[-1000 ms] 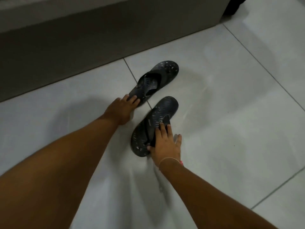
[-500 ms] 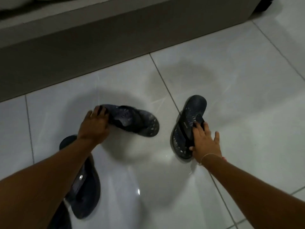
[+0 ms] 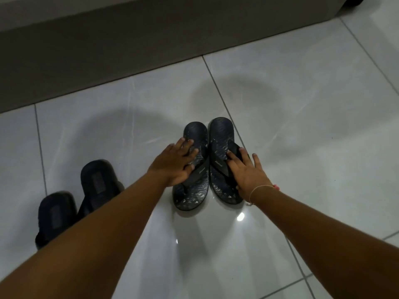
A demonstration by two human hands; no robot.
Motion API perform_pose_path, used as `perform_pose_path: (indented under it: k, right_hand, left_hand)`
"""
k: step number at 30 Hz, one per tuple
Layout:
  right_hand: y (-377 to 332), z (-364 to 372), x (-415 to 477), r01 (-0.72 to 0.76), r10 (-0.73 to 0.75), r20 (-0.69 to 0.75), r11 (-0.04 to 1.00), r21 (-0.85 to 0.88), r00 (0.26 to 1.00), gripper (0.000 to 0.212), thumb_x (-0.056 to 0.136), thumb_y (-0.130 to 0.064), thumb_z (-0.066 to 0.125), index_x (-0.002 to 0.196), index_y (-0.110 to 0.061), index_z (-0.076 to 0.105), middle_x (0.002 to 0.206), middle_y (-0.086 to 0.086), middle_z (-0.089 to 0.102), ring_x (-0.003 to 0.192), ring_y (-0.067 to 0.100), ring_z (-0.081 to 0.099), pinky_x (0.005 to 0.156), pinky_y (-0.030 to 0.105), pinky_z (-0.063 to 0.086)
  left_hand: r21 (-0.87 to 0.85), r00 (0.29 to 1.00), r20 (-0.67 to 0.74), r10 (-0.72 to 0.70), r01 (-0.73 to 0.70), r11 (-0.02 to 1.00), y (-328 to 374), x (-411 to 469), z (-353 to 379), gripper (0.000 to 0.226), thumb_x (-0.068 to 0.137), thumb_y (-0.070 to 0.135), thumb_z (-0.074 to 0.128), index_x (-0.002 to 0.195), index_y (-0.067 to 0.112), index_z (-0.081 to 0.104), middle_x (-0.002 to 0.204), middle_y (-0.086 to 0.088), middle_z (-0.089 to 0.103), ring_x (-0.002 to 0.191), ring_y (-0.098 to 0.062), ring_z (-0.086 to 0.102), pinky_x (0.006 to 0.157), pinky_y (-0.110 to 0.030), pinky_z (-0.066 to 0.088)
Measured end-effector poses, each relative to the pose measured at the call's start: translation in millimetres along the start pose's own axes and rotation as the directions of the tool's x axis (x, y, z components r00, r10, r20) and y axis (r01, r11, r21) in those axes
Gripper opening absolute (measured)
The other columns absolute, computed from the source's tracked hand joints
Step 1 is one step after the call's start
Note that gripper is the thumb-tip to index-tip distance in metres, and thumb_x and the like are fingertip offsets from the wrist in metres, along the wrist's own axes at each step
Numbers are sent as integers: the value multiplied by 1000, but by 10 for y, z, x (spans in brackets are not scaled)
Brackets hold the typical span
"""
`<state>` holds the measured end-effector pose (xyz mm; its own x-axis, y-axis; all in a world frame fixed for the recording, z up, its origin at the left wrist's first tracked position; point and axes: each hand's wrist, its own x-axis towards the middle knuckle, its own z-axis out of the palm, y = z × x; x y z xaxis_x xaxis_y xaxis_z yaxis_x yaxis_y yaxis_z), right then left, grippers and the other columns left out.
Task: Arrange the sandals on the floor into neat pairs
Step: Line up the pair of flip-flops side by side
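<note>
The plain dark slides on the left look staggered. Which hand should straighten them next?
Probably the left hand. It rests on the left patterned flip-flop, nearer the dark slides, which lie under the left forearm. The right hand is on the far flip-flop and would have to cross over.

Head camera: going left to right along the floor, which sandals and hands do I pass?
Left plain dark slide → right plain dark slide → left hand → left patterned flip-flop → right patterned flip-flop → right hand.
</note>
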<state>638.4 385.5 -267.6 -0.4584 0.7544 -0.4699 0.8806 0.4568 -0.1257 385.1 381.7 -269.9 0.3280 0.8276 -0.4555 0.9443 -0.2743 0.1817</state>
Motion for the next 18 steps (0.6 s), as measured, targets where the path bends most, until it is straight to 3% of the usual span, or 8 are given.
perform_pose_path:
  k: [3,7,11,18]
  right_hand:
    - [-188,8,-174,18,-16,52,999,-29,999,108,71,-19,81,151,-24,8,164,0,0,149,30,-10,118,61,-3]
    - [-147,47,-237,14,-14,-4,997,-76,1000,109,72,-21,80,151,-22,6,164,4,1,149,32,-10,116,60,-11]
    - [-138,165,-404,-14,11,-122,1000,-26,993,107,75,-22,75,152,-19,1,163,7,2,149,30,-9,115,55,-12]
    - [-135,364,-507,-44,45,-98,999,16,994,103,81,-29,70,152,-21,-5,164,4,2,149,28,-9,116,54,-8]
  left_hand:
    - [-12,1000,-12,-16,16,1000,-26,-279,53,57,101,45,28,154,26,18,166,-3,-1,152,-24,-5,123,-45,7]
    - [-209,984,-154,-89,56,976,54,-372,94,66,98,55,28,155,26,12,166,-3,-5,152,-19,-8,124,-42,4]
    - [-83,999,-48,8,-12,997,57,-519,246,96,82,72,39,155,23,0,165,-4,-12,151,-20,-14,124,-43,3]
    - [42,995,-6,100,-100,994,-30,-433,270,101,79,72,50,154,23,4,164,-5,-14,150,-22,-17,123,-42,-2]
